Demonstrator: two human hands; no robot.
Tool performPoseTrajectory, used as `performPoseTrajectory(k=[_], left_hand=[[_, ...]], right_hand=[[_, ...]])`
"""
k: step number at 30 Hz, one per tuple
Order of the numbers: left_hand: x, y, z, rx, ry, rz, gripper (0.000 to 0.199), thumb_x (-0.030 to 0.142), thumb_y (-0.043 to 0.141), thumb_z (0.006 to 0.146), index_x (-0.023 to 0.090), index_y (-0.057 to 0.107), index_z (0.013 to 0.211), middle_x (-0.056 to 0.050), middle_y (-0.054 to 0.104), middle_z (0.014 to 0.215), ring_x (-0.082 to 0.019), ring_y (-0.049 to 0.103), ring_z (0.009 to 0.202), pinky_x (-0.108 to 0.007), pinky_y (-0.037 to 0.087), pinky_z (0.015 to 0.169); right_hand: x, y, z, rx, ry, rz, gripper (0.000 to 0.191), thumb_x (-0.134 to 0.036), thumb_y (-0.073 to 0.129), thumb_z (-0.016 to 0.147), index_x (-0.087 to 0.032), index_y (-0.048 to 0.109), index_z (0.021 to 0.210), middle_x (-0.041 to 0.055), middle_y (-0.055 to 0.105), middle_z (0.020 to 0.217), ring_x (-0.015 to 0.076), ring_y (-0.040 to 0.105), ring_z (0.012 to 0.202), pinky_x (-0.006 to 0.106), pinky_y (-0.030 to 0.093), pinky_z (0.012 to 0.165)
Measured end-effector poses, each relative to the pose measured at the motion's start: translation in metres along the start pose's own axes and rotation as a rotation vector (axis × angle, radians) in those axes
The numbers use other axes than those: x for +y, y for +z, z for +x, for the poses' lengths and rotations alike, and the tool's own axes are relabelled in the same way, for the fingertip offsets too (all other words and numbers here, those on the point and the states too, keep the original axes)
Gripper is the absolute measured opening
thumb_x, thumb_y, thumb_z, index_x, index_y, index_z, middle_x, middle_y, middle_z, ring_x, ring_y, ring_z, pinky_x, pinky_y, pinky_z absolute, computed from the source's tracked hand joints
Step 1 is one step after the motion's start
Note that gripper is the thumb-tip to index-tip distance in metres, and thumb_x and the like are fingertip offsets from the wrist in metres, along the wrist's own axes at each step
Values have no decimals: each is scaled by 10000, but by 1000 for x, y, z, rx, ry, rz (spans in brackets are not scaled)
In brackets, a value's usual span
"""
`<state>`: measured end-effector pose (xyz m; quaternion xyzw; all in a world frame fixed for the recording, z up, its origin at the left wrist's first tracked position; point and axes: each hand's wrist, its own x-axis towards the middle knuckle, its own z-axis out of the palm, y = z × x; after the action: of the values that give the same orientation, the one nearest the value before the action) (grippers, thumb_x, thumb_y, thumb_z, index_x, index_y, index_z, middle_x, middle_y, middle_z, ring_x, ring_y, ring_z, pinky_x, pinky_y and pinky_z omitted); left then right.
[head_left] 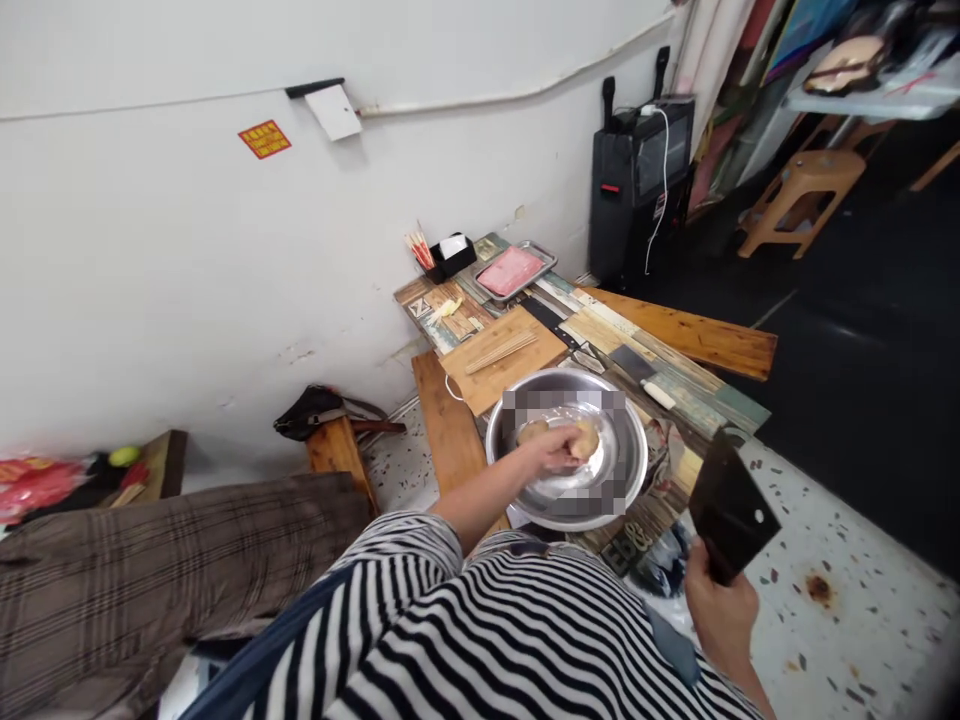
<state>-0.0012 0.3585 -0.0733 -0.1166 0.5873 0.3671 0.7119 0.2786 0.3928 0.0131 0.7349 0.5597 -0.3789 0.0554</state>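
White wall [187, 220] rises beyond both hands, and against it stands a table [600, 330] with a patchwork, plank-patterned top. At the near end of that table, the left hand [555, 452] reaches down inside a wide metal basin [637, 440]. Its fingers are curled round a pale potato [586, 438], which sits at the fingertips, on the side toward the right hand. How tightly they press cannot be told, since the fingers partly hide the contact.

Well apart from the basin, the right hand [721, 605] is closed round the handle of a cleaver [731, 505]. Most of the handle is hidden inside the fist; the dark, broad blade stands up above the knuckles, with a small hole near one corner.

Inside the basin, just to the other side of the left hand, lies a second potato [532, 431]. Parts of the basin are blurred into blocks, so its remaining contents cannot be made out. Just beyond the left hand and the basin is a wooden board [487, 388] bearing a few thin sticks [502, 353]. Farther from that grip, a shallow metal tray [550, 260] holds a flat pink slab [511, 271]. Also at the far end, a black box [459, 262] contains something white, with red-wrapped sticks [421, 250] beside it.
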Motion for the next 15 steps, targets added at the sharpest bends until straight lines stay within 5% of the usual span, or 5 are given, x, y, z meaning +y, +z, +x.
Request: performPoseTrajectory(k=[4, 9, 15], left_hand=[[9, -26, -15, -117, 32, -151, 360, 221, 564, 817, 145, 535, 1167, -99, 640, 1084, -213, 600, 1052, -364, 477, 943], [21, -63, -10, -232, 128, -273, 347, 282, 588, 867, 126, 559, 1176, -107, 648, 1125, -221, 630, 1031, -362, 512, 906], [8, -80, 8, -372, 119, -169, 420, 350, 618, 845, 138, 561, 1202, -105, 637, 1187, -250, 602, 1107, -385, 498, 922]], right_hand=[[35, 20, 24, 148, 86, 21, 397, -488, 517, 763, -114, 650, 768, 125, 601, 615, 335, 643, 735, 345, 428, 584], [67, 72, 61, 311, 123, 9, 369, -440, 536, 758, -97, 664, 805, 96, 582, 632, 272, 603, 663, 346, 414, 621], [101, 130, 95, 490, -52, -23, 376, -413, 549, 778, -63, 683, 816, 76, 534, 588, 212, 570, 580, 307, 390, 571]])
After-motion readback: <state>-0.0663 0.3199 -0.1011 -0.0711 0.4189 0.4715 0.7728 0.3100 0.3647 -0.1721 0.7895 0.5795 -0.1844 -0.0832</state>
